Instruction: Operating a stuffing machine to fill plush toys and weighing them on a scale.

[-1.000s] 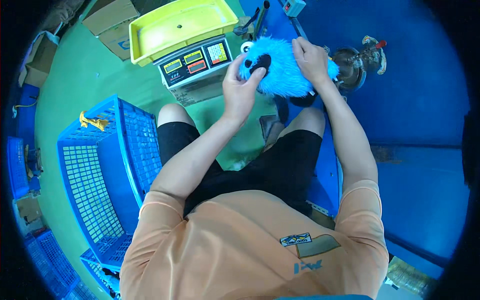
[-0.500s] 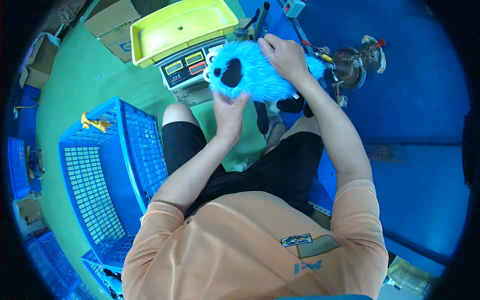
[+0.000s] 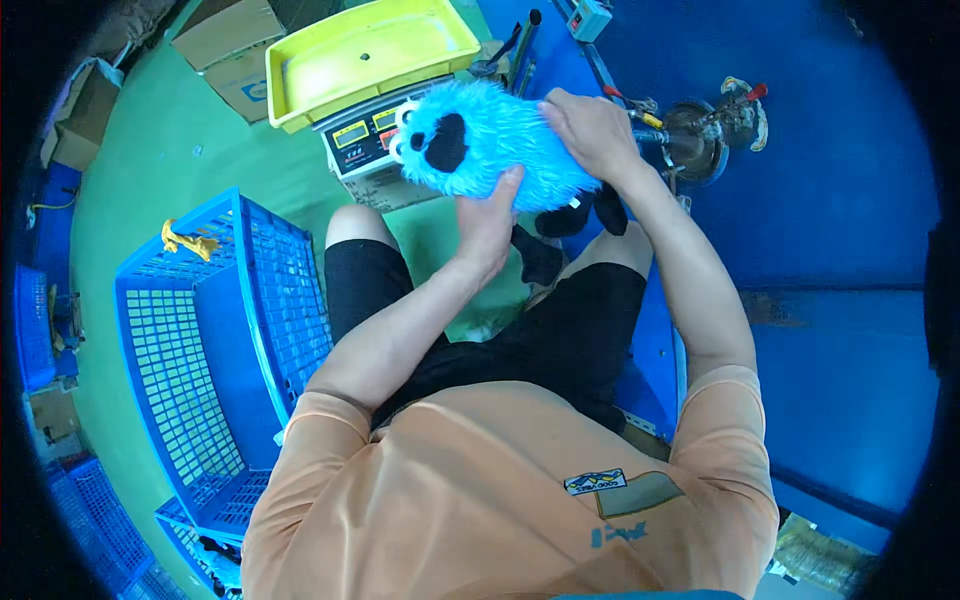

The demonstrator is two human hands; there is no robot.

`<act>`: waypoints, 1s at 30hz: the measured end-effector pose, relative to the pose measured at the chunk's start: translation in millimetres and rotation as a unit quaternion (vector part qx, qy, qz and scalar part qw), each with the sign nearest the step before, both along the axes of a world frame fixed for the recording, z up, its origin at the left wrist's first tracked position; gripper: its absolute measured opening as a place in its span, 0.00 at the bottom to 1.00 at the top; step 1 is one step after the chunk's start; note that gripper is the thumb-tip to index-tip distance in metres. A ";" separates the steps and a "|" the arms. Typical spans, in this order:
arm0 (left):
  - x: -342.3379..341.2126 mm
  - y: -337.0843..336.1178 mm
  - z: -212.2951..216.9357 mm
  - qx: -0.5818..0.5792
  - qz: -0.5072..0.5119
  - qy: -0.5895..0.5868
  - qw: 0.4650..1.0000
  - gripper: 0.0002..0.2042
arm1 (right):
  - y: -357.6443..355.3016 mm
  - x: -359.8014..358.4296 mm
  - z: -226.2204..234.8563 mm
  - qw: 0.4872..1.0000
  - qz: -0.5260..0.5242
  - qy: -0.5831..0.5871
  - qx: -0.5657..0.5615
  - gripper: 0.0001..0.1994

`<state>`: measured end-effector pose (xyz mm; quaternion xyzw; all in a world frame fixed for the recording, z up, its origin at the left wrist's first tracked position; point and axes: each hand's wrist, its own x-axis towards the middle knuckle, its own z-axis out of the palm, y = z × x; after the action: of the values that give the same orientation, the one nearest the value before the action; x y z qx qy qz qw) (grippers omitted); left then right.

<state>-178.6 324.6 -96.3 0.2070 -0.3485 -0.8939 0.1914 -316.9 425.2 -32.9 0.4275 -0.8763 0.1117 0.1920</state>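
Note:
A fluffy light-blue plush toy (image 3: 495, 140) with a black patch and black limbs is held above my knees, in front of a weighing scale (image 3: 365, 150). My left hand (image 3: 488, 225) supports it from below, palm against the fur. My right hand (image 3: 592, 130) grips its upper right side. The toy's black legs hang down near my right knee.
A yellow tray (image 3: 370, 55) rests on the scale. A large blue plastic crate (image 3: 215, 350) stands at my left with a yellow scrap on its rim. Cardboard boxes (image 3: 235, 50) lie behind. A metal fixture (image 3: 705, 135) sits on the blue table at right.
The plush toy has turned and shifted left, its black patch now facing up. My left hand moved from its top to beneath it; my right hand stays on its right side.

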 end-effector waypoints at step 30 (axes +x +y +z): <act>5.9 -23.0 -9.1 -0.075 -0.031 -0.035 0.996 0.21 | -12.6 3.2 -7.9 0.993 -0.043 -0.097 -0.056 0.20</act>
<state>-172.7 301.6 -105.4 0.2122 -0.4268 -0.8631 0.1667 -313.7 412.7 -40.8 0.3649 -0.9009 0.1930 0.1343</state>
